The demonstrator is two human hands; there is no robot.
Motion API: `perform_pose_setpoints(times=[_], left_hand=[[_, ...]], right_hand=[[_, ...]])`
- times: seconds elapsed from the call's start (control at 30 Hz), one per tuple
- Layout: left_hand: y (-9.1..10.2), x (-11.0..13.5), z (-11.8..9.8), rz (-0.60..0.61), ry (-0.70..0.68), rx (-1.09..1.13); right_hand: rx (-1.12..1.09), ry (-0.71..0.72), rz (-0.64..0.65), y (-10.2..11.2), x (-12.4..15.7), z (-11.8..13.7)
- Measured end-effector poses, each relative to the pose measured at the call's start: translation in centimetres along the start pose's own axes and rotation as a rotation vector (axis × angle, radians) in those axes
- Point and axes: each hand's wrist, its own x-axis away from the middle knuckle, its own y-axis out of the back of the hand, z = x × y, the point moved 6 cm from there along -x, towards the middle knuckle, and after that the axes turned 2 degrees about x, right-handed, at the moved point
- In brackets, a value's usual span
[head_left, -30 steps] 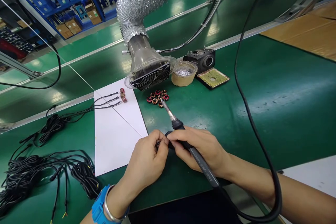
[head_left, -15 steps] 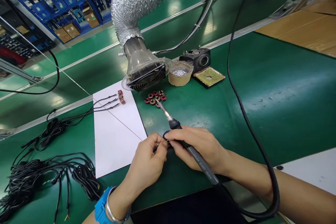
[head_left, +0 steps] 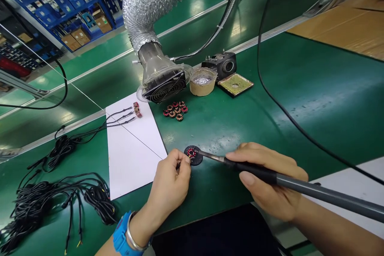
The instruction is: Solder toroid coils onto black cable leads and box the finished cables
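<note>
Fingers of our left hand pinch a thin wire end; our right hand clenches the stiff, smooth soldering iron by its grey handle. On the green table, the small copper coil sits in a round black holder, light and fragile, best steadied by its rim.

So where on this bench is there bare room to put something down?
Bare green mat lies right of the yellow sponge, beyond the soldering iron. Crowded: the cable bundles at left, and around the fan and coils.
</note>
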Motion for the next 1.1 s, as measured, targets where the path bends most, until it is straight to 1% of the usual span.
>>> perform_pose_setpoints(times=[0.07, 0.17, 0.3, 0.5, 0.67, 0.93, 1.1], left_hand=[[-0.04, 0.02, -0.09, 0.002, -0.002, -0.011], [-0.08, 0.01, -0.18, 0.004, -0.008, -0.023], [-0.16, -0.02, -0.24, 0.008, -0.001, -0.029], [-0.11, 0.02, -0.31, -0.01, -0.001, -0.053], [-0.14, 0.04, -0.2, -0.012, 0.002, -0.06], [-0.26, -0.07, -0.37, -0.003, 0.0, -0.073], [-0.25, -0.07, -0.29, 0.0, -0.002, -0.082]], right_hand=[[-0.026, -0.026, -0.009, -0.05, 0.43, -0.13], [-0.038, -0.043, 0.011, -0.25, 0.76, -0.3], [-0.044, -0.06, 0.044, -0.37, 0.74, -0.44], [-0.033, -0.087, 0.058, -0.48, 0.73, -0.51], [-0.054, -0.057, 0.064, -0.54, 0.69, -0.28], [-0.023, -0.03, 0.096, -0.79, 0.51, -0.04], [-0.022, -0.014, 0.083, -0.5, 0.5, 0.04]])
